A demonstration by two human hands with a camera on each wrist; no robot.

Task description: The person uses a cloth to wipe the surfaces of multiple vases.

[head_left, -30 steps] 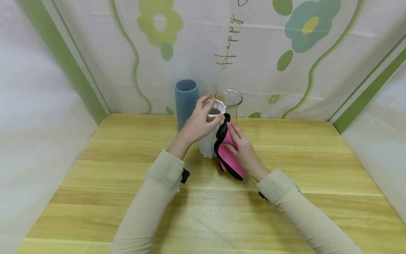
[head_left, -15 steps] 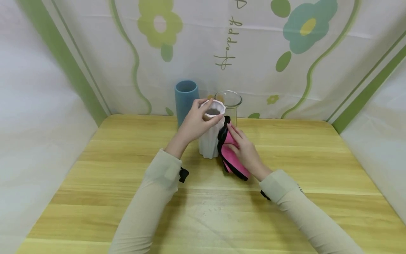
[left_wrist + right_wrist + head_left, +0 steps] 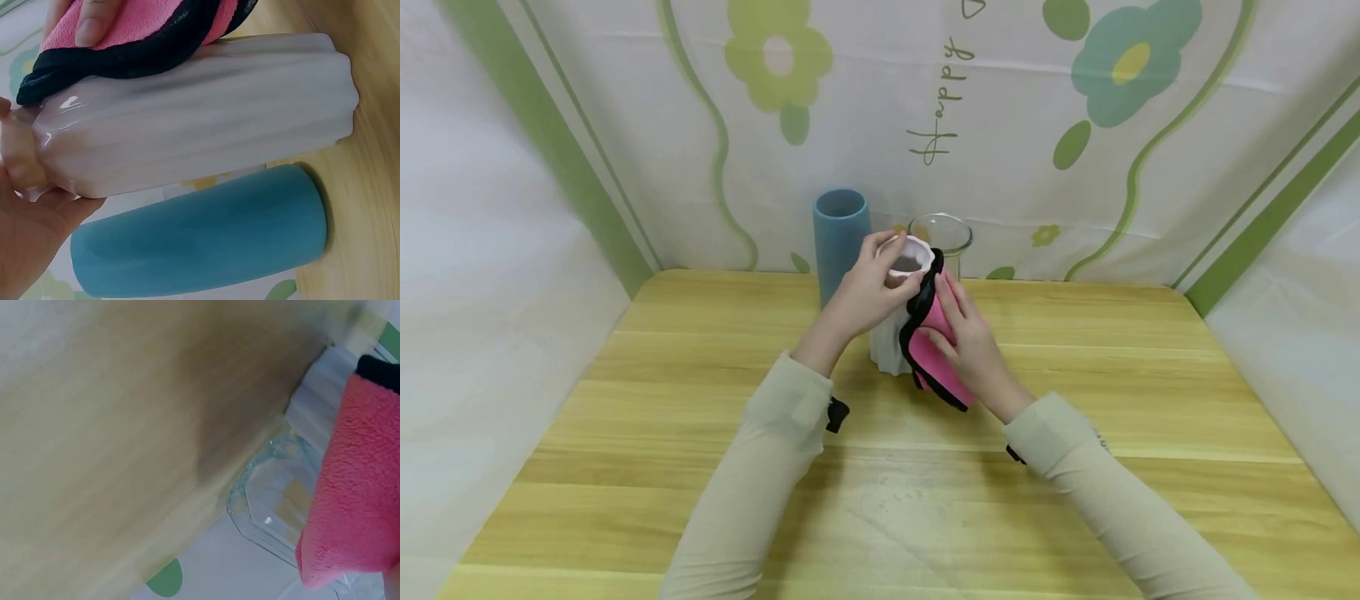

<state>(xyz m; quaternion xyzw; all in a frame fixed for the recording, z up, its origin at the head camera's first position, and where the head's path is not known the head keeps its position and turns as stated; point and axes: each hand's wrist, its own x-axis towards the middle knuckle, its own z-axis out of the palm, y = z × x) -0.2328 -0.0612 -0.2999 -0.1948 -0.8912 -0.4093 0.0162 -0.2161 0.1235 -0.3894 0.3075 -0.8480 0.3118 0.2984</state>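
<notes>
A tall white fluted vase stands upright on the table. My left hand holds it around the neck, just below the scalloped rim, with the thumb on the near side. In my right hand is a pink cleaning cloth with black edging, pinched between thumb and fingers. The cloth lies against the vase's right side, and its lower end hangs free. In the left wrist view, the black edge touches the glossy wall near the neck. The cloth covers part of the vase in the head view.
A blue cylindrical vase stands behind and left of the white one. Behind and right is a clear glass vase, partly hidden by the cloth. A printed curtain hangs behind the wooden table.
The right hand and cloth dip slightly half a second ago, then rise along the vase's side toward the rim. My left hand stays at the neck; the vase has not visibly moved.
</notes>
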